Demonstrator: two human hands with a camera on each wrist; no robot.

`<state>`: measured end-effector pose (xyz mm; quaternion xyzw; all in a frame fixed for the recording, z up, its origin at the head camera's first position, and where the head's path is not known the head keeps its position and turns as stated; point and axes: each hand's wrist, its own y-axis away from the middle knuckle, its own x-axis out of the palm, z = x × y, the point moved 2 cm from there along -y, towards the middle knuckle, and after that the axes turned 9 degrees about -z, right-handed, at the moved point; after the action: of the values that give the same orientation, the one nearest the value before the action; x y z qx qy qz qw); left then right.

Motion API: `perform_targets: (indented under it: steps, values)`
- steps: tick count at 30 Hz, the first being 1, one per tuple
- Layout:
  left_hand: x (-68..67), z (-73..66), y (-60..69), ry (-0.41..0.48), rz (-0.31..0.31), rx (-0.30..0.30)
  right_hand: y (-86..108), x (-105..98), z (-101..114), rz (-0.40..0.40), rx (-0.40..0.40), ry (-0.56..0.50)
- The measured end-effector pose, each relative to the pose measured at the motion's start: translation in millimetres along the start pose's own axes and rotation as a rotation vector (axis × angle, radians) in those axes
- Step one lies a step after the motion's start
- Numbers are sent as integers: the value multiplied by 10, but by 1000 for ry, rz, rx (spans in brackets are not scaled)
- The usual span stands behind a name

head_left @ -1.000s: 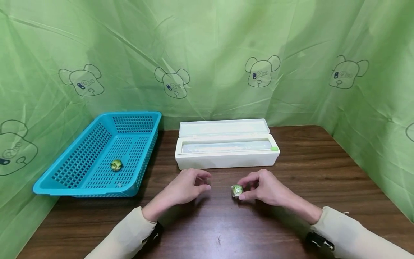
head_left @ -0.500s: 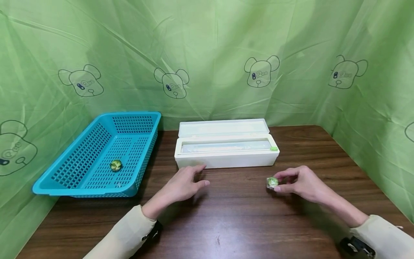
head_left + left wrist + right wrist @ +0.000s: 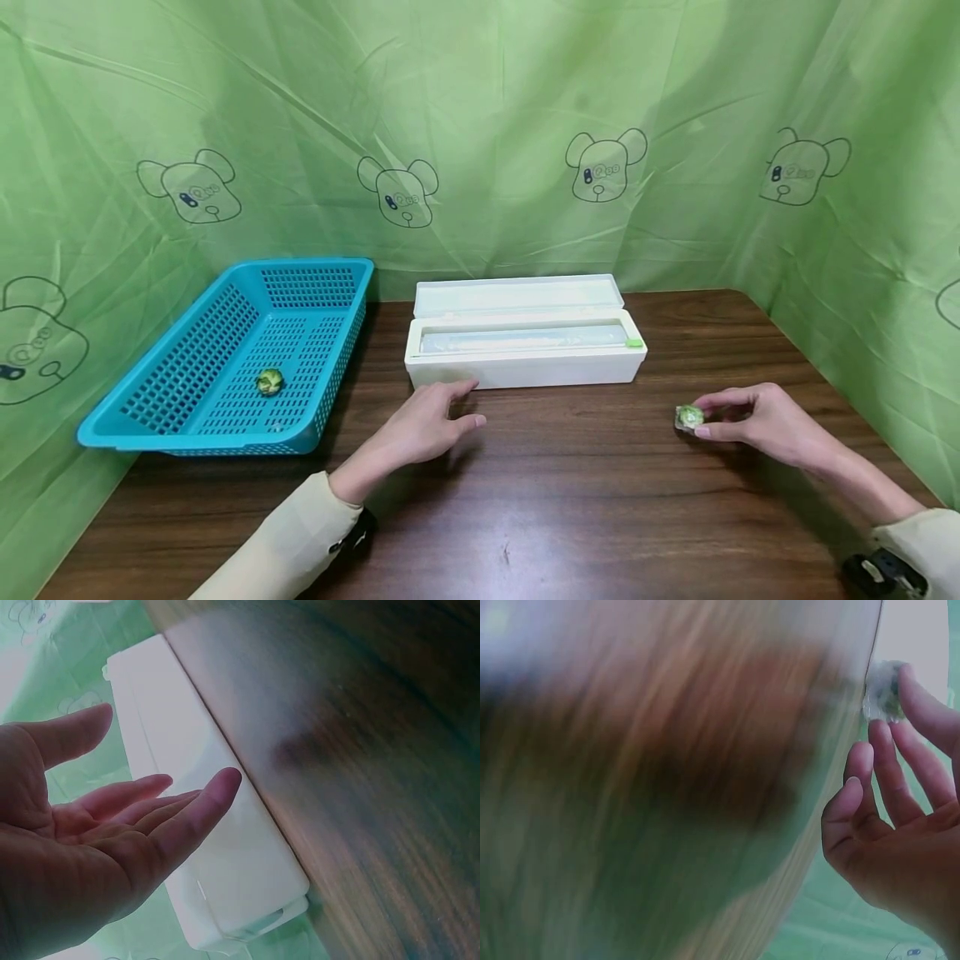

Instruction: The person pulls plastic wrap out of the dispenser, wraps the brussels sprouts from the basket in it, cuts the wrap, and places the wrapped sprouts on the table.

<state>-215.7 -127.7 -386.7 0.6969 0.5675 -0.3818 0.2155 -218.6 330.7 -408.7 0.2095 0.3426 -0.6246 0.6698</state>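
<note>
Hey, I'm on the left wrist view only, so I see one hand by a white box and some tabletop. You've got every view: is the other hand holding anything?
Observer: Yes, the right hand pinches what looks like a small wrapped sprout.
Operator: Good. From here I can't make out the top of the box. Is it open?
Observer: It is: the head view shows its lid raised at the back.
Operator: And is there anything to the left of it?
Observer: A blue basket, with a second sprout in it.
</note>
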Motion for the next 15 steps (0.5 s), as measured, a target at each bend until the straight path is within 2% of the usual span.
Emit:
perform_targets:
  steps: [15]
  values:
    - [16, 8, 7, -6, -7, 20, -187, -73, -203, 51, -57, -6]
